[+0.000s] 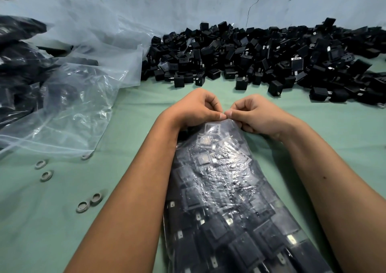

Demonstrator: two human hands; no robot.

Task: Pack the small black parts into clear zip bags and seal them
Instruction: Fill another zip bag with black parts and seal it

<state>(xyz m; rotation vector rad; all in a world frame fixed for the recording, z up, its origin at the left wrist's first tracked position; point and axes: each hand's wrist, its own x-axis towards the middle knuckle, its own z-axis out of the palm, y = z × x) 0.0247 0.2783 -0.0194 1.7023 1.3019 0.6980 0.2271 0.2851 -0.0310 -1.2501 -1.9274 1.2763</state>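
Green cloth-covered table [129, 114] backed by pale wall. Head view: filled zip bag [221, 189] lay lengthwise between forearms, mouth pointing away. Left hand [194, 109] and right hand [254, 114] met thumb to thumb, pinching bag's top edge, likely pressing zip closed from middle. Loose black parts [261, 55] heaped behind; empty clear bags [69, 105] left.

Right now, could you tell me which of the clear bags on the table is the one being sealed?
The filled bag between the forearms: the left hand and right hand pinch its top edge. The bags on the left lie untouched.
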